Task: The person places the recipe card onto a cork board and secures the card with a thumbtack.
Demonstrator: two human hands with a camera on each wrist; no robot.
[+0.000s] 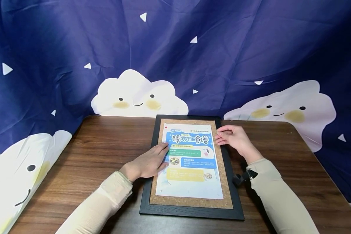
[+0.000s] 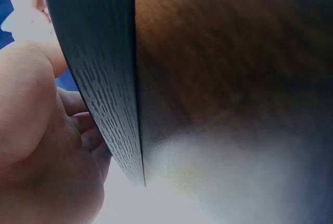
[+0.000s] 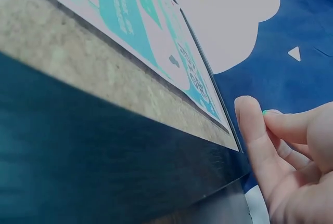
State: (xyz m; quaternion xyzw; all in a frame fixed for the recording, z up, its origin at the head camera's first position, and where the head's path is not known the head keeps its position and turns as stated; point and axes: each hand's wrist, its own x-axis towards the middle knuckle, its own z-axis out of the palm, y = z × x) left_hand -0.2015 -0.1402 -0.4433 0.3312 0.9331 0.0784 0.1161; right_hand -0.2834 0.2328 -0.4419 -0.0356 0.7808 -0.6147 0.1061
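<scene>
The outstretched left hand (image 1: 148,162) rests on the poster (image 1: 193,162), apparently steadying it against the corkboard (image 1: 190,202), where a red pin (image 1: 165,127) tacks one corner; the right hand (image 1: 234,138) pinches a tiny green item (image 3: 265,112).

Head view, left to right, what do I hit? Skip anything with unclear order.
Cloud print at the left edge → left hand → printed sheet → right hand.
</scene>
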